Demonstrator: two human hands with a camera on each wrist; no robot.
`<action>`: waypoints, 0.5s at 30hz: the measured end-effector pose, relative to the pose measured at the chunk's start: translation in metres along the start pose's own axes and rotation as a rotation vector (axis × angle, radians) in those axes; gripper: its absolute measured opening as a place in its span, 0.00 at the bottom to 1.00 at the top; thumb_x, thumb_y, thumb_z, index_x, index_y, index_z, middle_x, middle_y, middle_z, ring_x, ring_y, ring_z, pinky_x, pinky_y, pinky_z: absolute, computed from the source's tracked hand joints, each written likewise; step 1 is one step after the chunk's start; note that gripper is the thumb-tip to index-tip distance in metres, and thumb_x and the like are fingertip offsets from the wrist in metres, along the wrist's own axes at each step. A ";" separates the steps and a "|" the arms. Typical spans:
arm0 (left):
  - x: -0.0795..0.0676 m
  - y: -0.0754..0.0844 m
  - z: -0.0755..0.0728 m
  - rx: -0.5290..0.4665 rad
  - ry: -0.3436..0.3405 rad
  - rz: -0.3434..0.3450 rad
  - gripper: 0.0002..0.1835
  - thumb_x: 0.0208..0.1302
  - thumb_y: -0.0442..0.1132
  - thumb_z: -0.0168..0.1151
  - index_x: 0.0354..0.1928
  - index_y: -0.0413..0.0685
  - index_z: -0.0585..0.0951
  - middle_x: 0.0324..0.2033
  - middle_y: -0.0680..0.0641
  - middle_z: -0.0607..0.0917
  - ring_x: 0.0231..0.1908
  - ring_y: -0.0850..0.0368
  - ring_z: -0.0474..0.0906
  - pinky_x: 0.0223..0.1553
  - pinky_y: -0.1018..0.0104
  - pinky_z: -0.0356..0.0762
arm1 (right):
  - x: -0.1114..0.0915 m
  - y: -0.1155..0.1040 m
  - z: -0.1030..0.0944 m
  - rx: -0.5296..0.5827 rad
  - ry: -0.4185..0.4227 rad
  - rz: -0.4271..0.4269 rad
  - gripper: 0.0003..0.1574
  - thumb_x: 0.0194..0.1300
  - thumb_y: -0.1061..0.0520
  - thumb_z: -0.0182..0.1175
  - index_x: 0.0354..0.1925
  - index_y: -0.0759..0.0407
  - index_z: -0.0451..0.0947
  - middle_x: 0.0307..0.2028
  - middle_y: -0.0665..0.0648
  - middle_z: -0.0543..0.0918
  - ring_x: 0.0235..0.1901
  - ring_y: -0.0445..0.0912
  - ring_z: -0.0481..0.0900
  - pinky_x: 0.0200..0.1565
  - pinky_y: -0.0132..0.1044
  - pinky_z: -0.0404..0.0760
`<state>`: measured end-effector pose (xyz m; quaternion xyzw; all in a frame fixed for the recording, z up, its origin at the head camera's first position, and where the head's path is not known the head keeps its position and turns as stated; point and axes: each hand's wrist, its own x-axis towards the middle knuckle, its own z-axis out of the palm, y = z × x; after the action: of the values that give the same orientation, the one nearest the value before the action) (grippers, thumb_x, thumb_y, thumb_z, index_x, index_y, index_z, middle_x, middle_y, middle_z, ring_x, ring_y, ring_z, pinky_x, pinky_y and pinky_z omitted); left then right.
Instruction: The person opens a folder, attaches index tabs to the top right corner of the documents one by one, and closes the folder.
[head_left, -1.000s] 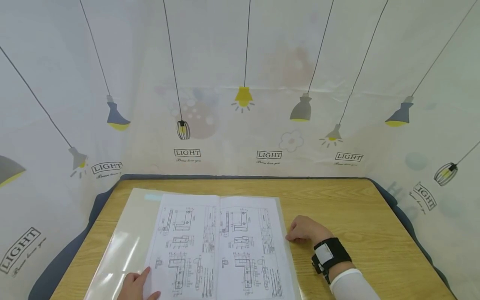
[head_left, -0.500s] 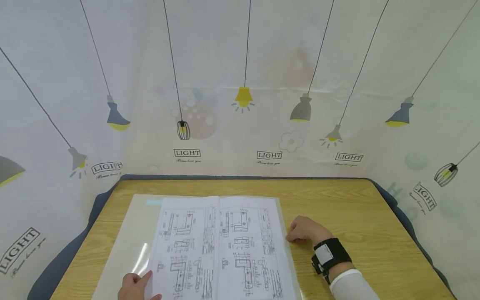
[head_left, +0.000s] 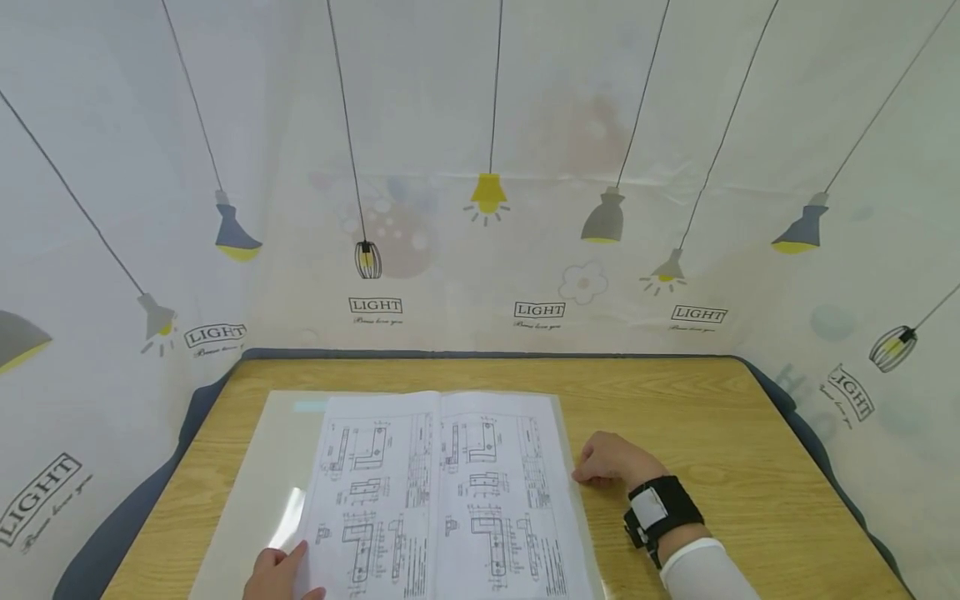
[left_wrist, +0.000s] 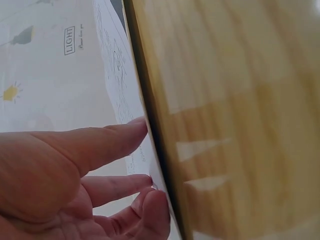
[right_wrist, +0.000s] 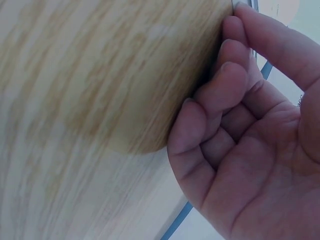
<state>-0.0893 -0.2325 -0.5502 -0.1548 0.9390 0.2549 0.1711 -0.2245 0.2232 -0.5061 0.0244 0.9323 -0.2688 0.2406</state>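
A folder (head_left: 255, 483) lies spread on the table with technical drawings on both pages. My left hand (head_left: 272, 573) rests at the left edge of the left page (head_left: 378, 500), index finger and thumb apart. In the left wrist view, the left hand (left_wrist: 95, 175) has its thumb and fingertips touching the sheet's edge. My right hand (head_left: 609, 458) lies beside the right page (head_left: 510, 500), fingers curled. The right wrist view shows the right hand (right_wrist: 240, 115) with its thumb and index finger meeting at the folder's edge, which is mostly out of frame.
The wooden table (head_left: 735, 450) extends to the right and behind the folder. Its dark edge (head_left: 487, 354) meets a white curtain (head_left: 465, 117) printed with hanging lamps. A black strap (head_left: 663, 508) with a small device circles the right wrist.
The folder's left cover has settled lower, its far corner shifting nearer, and the glare on it has changed. My left hand has moved slightly right with the left page; the right hand stays still.
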 end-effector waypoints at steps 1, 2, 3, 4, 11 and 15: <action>0.000 0.000 0.000 0.006 0.003 0.008 0.44 0.48 0.44 0.73 0.64 0.30 0.64 0.38 0.38 0.68 0.35 0.48 0.69 0.36 0.60 0.69 | 0.000 0.000 0.000 0.000 -0.001 0.001 0.13 0.54 0.56 0.68 0.18 0.58 0.78 0.15 0.51 0.73 0.18 0.43 0.71 0.23 0.31 0.65; -0.001 0.000 0.000 0.012 0.007 0.017 0.44 0.48 0.45 0.73 0.63 0.30 0.64 0.38 0.38 0.69 0.35 0.48 0.69 0.36 0.60 0.69 | 0.000 0.000 0.000 -0.002 -0.001 0.002 0.12 0.54 0.56 0.68 0.19 0.58 0.78 0.15 0.51 0.74 0.19 0.44 0.71 0.23 0.31 0.65; -0.001 0.000 0.000 0.014 0.008 0.022 0.44 0.48 0.45 0.73 0.63 0.30 0.65 0.38 0.38 0.69 0.35 0.48 0.69 0.35 0.60 0.70 | 0.000 0.000 -0.001 -0.002 -0.003 0.005 0.12 0.54 0.56 0.68 0.19 0.58 0.79 0.16 0.51 0.74 0.19 0.44 0.71 0.24 0.31 0.66; -0.002 0.000 -0.001 0.012 0.008 0.021 0.44 0.48 0.45 0.73 0.63 0.30 0.65 0.38 0.38 0.69 0.35 0.48 0.69 0.35 0.60 0.70 | 0.000 0.000 -0.001 -0.001 -0.004 0.009 0.11 0.54 0.56 0.68 0.19 0.58 0.79 0.16 0.51 0.75 0.19 0.44 0.72 0.24 0.32 0.66; -0.001 0.001 -0.001 0.017 -0.003 0.002 0.44 0.47 0.45 0.73 0.64 0.31 0.65 0.38 0.37 0.69 0.34 0.48 0.69 0.34 0.59 0.70 | -0.001 -0.002 -0.003 -0.013 -0.010 0.026 0.09 0.55 0.56 0.68 0.22 0.57 0.81 0.18 0.52 0.76 0.21 0.45 0.73 0.25 0.32 0.67; -0.002 -0.001 -0.001 0.049 0.023 0.045 0.44 0.47 0.48 0.74 0.62 0.30 0.66 0.37 0.38 0.70 0.33 0.49 0.70 0.33 0.61 0.71 | -0.002 -0.003 -0.003 -0.010 -0.013 0.018 0.09 0.55 0.56 0.68 0.22 0.57 0.81 0.18 0.52 0.76 0.21 0.45 0.73 0.25 0.32 0.67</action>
<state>-0.0876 -0.2335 -0.5492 -0.1324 0.9501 0.2338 0.1582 -0.2248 0.2226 -0.5015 0.0300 0.9319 -0.2620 0.2492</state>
